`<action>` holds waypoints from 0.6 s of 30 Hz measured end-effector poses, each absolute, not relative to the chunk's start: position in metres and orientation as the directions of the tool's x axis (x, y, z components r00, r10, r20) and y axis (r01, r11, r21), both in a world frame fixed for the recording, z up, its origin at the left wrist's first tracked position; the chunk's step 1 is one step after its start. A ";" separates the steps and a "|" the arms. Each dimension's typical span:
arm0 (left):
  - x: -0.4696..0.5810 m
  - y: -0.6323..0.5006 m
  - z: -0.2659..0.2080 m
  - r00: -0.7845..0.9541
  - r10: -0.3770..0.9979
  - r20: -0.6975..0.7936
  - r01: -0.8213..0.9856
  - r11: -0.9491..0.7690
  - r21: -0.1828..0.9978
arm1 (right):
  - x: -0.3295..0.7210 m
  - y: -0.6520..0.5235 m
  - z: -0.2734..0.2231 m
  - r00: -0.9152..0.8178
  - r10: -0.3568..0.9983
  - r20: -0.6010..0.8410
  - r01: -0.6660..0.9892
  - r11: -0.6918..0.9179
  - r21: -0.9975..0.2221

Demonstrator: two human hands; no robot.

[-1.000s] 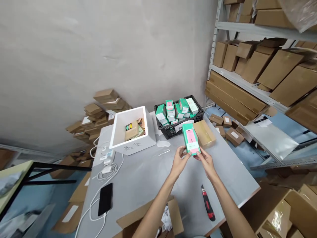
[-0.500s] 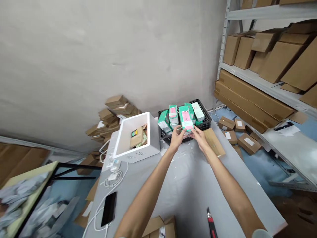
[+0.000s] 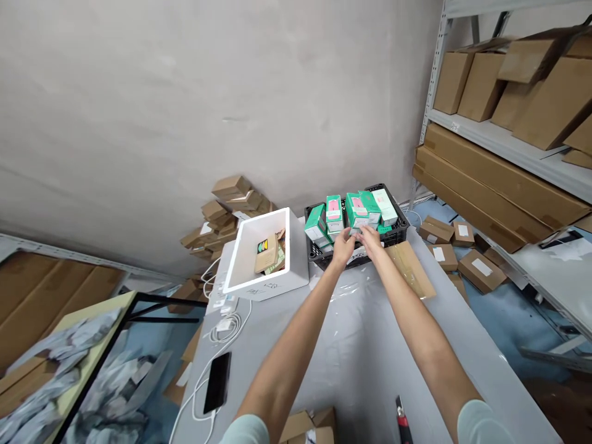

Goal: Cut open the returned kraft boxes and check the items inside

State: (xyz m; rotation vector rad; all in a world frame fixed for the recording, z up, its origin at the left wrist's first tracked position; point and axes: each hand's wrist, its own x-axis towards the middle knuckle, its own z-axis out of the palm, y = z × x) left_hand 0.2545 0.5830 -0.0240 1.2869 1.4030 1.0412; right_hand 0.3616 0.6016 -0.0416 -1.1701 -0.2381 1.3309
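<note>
A green-and-white box with a pink picture (image 3: 357, 208) sits among several similar boxes in a black plastic crate (image 3: 401, 231). My left hand (image 3: 343, 248) has its fingers curled against the near lower end of this box. On the other side of that same end, my right hand (image 3: 371, 240) presses with its fingers drawn together. The fingertips are partly hidden against the box and the crate's front. To the left in the crate stands another green box with a pink picture (image 3: 333, 211); a paler box (image 3: 385, 206) leans at the right.
Left of the crate stands a white foam box (image 3: 296, 271) holding small packets. A flat piece of cardboard (image 3: 411, 268), a phone (image 3: 217, 382), a white cable (image 3: 231, 333) and a red-and-black utility knife (image 3: 404, 425) lie on the grey table (image 3: 361, 351). Brown cartons (image 3: 481, 271) cover the floor at right.
The green box has gone down and back among the other boxes in the crate, with both hands following at its near end. The view has shifted slightly.
</note>
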 end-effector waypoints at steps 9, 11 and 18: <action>0.118 0.298 -0.064 -0.042 0.999 0.021 0.491 0.002 0.871 | 0.358 0.334 -0.100 0.096 0.865 -0.492 -0.592 -0.347 -0.727; 0.068 0.229 -0.058 -0.187 0.982 -0.037 0.560 0.138 0.817 | 0.350 0.252 -0.116 0.033 0.794 -0.607 -0.553 -0.492 -0.673; -0.078 0.038 -0.056 -0.659 0.742 -0.119 0.525 0.568 0.634 | 0.317 0.059 -0.129 -0.133 0.527 -0.840 -0.294 -0.830 -0.474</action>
